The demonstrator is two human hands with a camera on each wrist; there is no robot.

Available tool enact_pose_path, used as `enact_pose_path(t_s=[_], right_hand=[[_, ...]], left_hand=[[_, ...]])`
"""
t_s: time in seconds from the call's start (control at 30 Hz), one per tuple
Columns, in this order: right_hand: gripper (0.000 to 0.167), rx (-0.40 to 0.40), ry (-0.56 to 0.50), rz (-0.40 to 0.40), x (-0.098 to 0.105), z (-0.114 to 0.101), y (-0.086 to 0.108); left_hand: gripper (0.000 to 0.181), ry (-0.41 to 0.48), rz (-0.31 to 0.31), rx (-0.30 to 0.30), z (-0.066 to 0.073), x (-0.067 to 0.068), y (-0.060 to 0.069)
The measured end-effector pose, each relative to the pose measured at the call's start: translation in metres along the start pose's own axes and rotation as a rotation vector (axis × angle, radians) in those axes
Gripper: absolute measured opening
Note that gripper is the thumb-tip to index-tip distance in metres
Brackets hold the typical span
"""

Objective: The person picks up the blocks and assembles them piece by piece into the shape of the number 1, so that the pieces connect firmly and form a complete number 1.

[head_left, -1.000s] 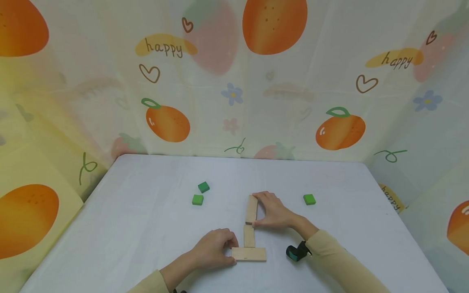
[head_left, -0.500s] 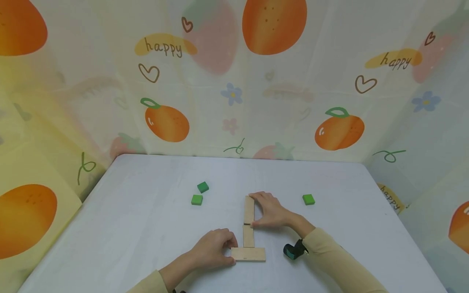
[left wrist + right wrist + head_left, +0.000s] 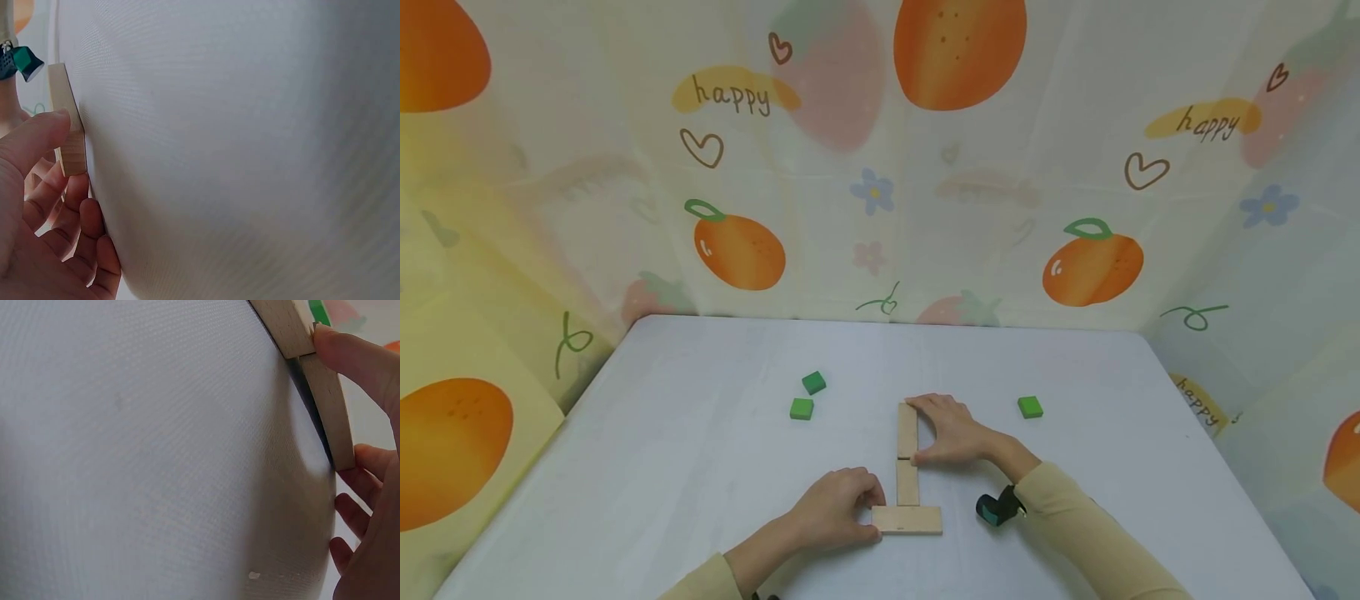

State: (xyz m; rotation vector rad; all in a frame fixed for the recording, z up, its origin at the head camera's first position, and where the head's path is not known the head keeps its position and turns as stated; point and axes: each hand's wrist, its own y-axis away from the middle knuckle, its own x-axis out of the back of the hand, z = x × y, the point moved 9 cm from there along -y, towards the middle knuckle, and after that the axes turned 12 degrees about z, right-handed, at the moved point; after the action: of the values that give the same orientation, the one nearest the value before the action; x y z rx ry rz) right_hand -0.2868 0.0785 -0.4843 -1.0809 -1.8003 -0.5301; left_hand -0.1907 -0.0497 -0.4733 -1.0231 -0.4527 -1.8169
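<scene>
Three flat wooden blocks lie on the white table. The nearest block (image 3: 907,520) lies crosswise, and my left hand (image 3: 833,510) grips its left end between thumb and fingers. A middle block (image 3: 907,483) runs away from it, its near end against that block. Beyond that, end to end and in line, lies the far block (image 3: 907,431). My right hand (image 3: 953,432) holds this far block, with fingertips at its far end and the thumb by the joint. In the left wrist view the thumb presses the gripped block (image 3: 74,152); the right wrist view shows the far block (image 3: 330,409).
Two green blocks (image 3: 814,382) (image 3: 801,409) lie left of the far wooden block, close together. Another green block (image 3: 1030,407) is to the right, beyond my right hand. A patterned curtain (image 3: 827,250) stands behind the table (image 3: 700,400).
My right hand has shifted the far block slightly left and straightened it, bringing it into line with the middle block. My left hand has stayed at the crosswise block.
</scene>
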Motion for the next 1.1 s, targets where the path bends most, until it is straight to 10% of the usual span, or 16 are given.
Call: enact_pose_path(t_s=[1.1], right_hand=[[0.074, 0.031, 0.01, -0.043, -0.0016, -0.0053, 0.0023]], left_hand=[[0.027, 0.01, -0.008, 0.003, -0.0005, -0.0012, -0.0006]])
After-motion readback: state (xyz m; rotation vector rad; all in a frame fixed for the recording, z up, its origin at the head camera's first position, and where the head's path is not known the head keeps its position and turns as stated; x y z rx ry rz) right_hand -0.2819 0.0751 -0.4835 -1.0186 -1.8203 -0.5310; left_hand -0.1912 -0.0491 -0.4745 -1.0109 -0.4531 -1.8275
